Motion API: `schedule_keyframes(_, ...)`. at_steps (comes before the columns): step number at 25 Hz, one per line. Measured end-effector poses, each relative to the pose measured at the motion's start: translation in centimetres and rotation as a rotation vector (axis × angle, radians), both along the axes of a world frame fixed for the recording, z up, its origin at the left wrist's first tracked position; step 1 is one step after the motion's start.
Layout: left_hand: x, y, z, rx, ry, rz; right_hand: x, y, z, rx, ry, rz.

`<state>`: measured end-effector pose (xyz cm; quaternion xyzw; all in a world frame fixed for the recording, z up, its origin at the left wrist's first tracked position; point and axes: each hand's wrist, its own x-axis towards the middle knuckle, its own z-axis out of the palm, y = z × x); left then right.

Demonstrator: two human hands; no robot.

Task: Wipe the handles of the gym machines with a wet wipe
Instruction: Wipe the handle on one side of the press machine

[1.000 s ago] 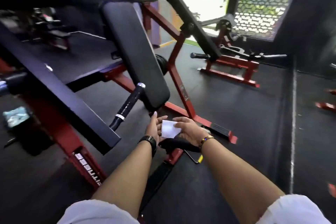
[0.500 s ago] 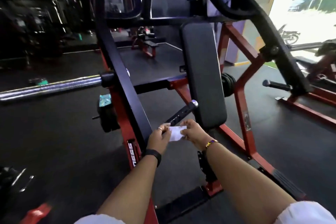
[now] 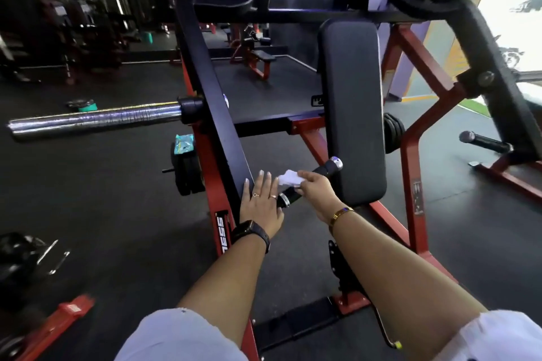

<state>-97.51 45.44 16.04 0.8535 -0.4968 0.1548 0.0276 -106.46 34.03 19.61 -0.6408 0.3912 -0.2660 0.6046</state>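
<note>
Right hand (image 3: 315, 193) pinches the limp wipe (image 3: 289, 178), which should wrap the rigid handle (image 3: 321, 170); left hand (image 3: 261, 205), at 9 o'clock, lies flat, empty.

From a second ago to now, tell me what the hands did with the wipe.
The left hand let go of the wipe and now rests flat against the black lever arm. The right hand carried the wipe onto the handle and holds it there. Unchanged: the right hand keeps the wipe.

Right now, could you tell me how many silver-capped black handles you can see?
2: the near handle under the wipe in the right hand, and the far handle at the right edge. Others may be hidden.
</note>
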Motion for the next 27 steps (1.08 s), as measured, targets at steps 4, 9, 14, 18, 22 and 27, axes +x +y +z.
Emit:
schedule_keyframes(4,-0.5,-1.3,-0.3,0.032,-0.045,0.059,0.4,-1.7,-1.5,-0.429,0.223,0.114)
schedule_keyframes(9,-0.6,-4.0,-0.5,0.038,-0.042,0.135,-0.1,-4.2,-3.9,-0.839,0.328,0.188)
schedule_keyframes(14,-0.7,-4.2,-1.0,0.020,-0.096,0.102,-1.3,-5.5,-6.0,-1.292,0.222,0.188)
schedule_keyframes(18,-0.6,-4.5,-1.0,0.027,-0.070,0.100,-1.9,-6.2,-6.1,-1.469,0.177,0.226)
schedule_keyframes(22,-0.8,-4.7,-1.2,-0.016,0.003,0.059,-2.3,-7.3,-6.3,-1.679,0.179,0.513)
schedule_keyframes(27,-1.0,-4.8,-1.9,-0.077,-0.001,0.065,-2.3,-6.9,-6.6,-1.601,0.246,0.576)
